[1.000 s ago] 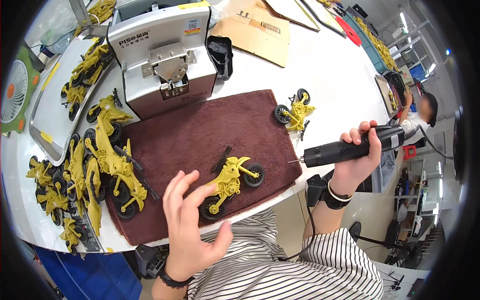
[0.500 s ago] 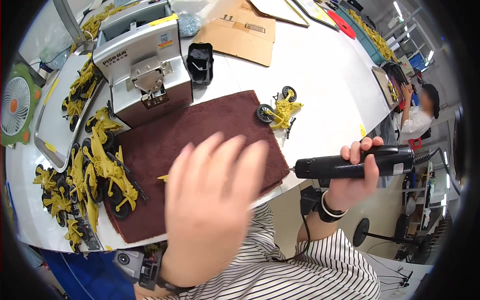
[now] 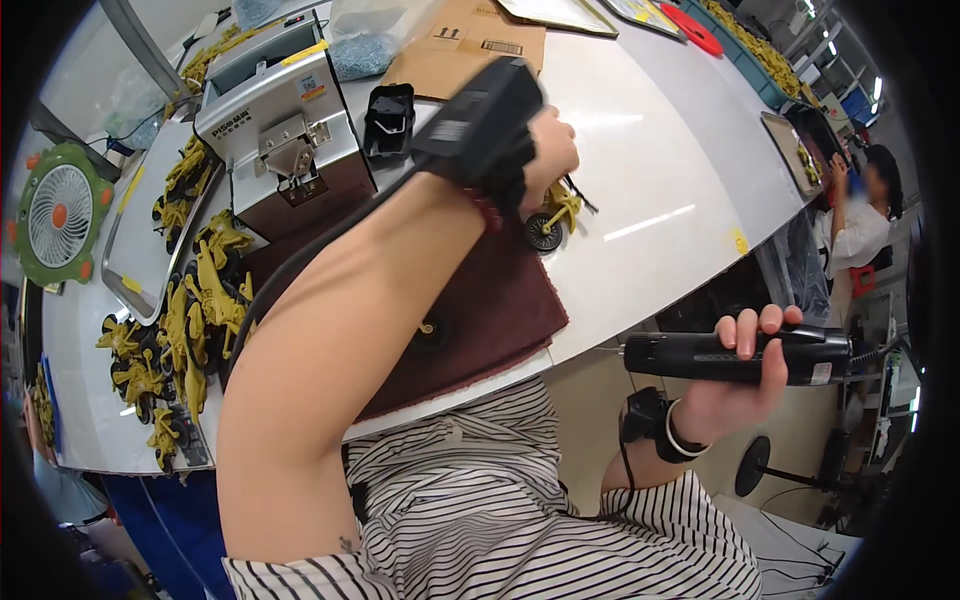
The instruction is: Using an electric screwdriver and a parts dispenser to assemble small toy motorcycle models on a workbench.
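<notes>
My left hand (image 3: 550, 155) reaches across the dark red mat (image 3: 500, 330) to its far right corner. Its fingers are curled, and their tips are hidden. Right beneath it is a yellow toy motorcycle (image 3: 567, 212) with a black spoked wheel, partly covered by the hand; whether the fingers grip it is unclear. My right hand (image 3: 745, 375) is wrapped round a black electric screwdriver (image 3: 680, 356), held level beyond the table's front edge with its bit pointing left. Beside my left forearm, a small yellow part (image 3: 427, 328) with something dark by it shows on the mat.
Several yellow toy motorcycles (image 3: 205, 300) are heaped left of the mat, by a metal tray (image 3: 150, 300). Behind the mat stand a silver screw feeder (image 3: 285, 140) and a black bin (image 3: 388, 120). Cardboard (image 3: 420, 65) lies farther back. A green fan (image 3: 60, 215) is far left.
My left hand has swung from above the mat's middle to the toy motorcycle at the far right, its forearm now crossing the mat. The screwdriver remains in my right hand, slightly farther right.
</notes>
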